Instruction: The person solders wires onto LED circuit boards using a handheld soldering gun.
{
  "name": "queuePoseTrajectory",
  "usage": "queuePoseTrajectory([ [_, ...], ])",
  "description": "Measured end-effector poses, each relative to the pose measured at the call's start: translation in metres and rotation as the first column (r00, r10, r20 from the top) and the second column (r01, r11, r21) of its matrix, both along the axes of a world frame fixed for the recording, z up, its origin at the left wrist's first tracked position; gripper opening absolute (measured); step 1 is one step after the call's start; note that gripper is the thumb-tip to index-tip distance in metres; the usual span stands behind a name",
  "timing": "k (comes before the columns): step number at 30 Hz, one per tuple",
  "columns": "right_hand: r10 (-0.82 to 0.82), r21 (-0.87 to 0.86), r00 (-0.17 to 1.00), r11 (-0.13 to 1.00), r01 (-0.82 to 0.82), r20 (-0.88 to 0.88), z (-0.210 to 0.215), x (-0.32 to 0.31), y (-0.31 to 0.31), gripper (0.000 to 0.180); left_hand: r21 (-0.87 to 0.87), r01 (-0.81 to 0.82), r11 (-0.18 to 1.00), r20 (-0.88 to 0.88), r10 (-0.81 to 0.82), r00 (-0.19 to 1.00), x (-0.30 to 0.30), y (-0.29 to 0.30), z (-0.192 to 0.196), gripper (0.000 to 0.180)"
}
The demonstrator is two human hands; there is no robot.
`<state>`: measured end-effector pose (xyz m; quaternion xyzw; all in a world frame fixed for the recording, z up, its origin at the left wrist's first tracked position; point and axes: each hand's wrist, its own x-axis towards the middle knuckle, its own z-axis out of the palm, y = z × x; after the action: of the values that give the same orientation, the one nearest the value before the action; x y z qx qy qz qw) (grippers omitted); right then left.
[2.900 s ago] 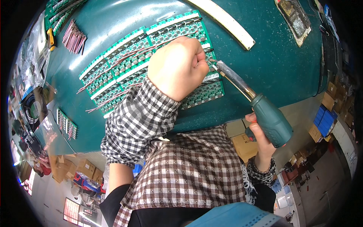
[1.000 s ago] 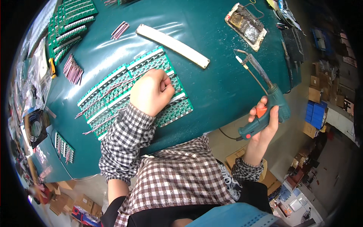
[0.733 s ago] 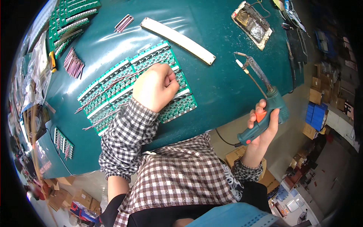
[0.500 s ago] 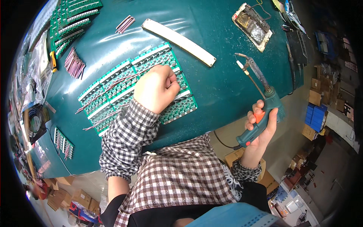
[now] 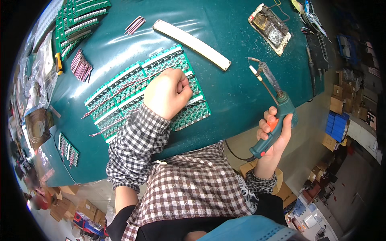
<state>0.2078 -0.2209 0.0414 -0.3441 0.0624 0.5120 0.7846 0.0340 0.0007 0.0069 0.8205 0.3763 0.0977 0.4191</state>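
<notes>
My left hand [image 5: 165, 93] rests over a panel of green circuit boards [image 5: 197, 110], its fingers curled inward. Whatever those fingertips may hold is hidden beneath the hand. Thin red, black and white wires [image 5: 96, 107] lie across the boards and stick out past their left edge. Off the table's front edge at right, my right hand [image 5: 277, 128] is wrapped round the green handle of a soldering gun [image 5: 287, 106], fingers by its orange trigger. The gun points up and left; its tip and the white-ended feed tube beside it are over the table, apart from the boards.
A white bar [image 5: 193, 44] lies behind the boards. Wire bundles [image 5: 81, 66] are at left, near a yellow-handled tool [image 5: 59, 63] and stacked circuit boards [image 5: 82, 20]. A dirty solder tray [image 5: 271, 30] sits at back right. Cardboard boxes [image 5: 86, 209] stand on the floor.
My right hand and the soldering gun have shifted slightly left. My left hand keeps its place on the boards.
</notes>
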Motion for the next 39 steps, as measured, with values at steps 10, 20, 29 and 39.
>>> queuePoseTrajectory([
  [10,0.059,-0.084,0.924,0.996,-0.029,0.377,0.000,-0.024,0.002,0.046,0.446,-0.138,0.885,0.218,0.042,0.975,-0.003,-0.019,0.022,0.021],
  [20,0.128,-0.195,0.857,0.980,-0.032,0.499,0.000,-0.048,0.008,0.050,-0.950,0.163,0.267,0.307,0.706,0.639,0.013,-0.037,0.022,0.020],
  [29,0.160,-0.251,0.848,0.967,-0.033,0.506,-0.003,-0.053,0.004,0.051,-0.958,0.255,0.135,0.266,0.755,0.599,0.012,-0.038,0.011,0.016],
  [39,0.201,-0.346,0.773,0.938,0.027,0.602,0.015,-0.035,-0.005,0.045,-0.124,-0.202,0.971,0.470,0.237,0.850,-0.020,-0.005,0.014,0.021],
])
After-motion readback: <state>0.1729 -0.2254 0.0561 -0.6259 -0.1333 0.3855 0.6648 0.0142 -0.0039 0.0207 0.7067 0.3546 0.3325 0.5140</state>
